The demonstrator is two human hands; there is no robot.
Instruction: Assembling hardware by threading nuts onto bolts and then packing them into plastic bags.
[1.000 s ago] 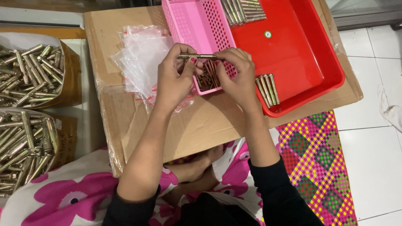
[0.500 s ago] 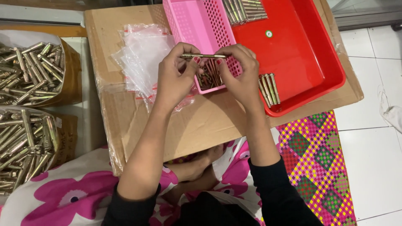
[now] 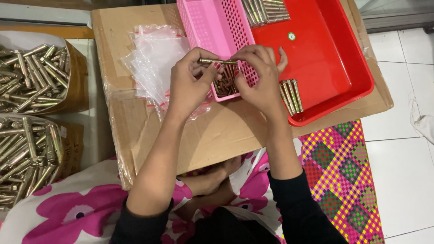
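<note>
Two bare hands gripped one brass-coloured anchor bolt (image 3: pixel 218 61) level above the pink slotted basket (image 3: pixel 212 27), the left hand (image 3: pixel 190 86) pinching its left end, the right hand (image 3: pixel 260 74) closed on its right end. More bolts (image 3: pixel 225 83) lay in the basket. Beside it sat a red tray (image 3: pixel 325 49), clear plastic bags (image 3: pixel 156 56) and a cardboard box (image 3: pixel 217 131).

Both hands raised — left hand (image 3: pixel 187 86), right hand (image 3: pixel 258 77), fingertips pinched
</note>
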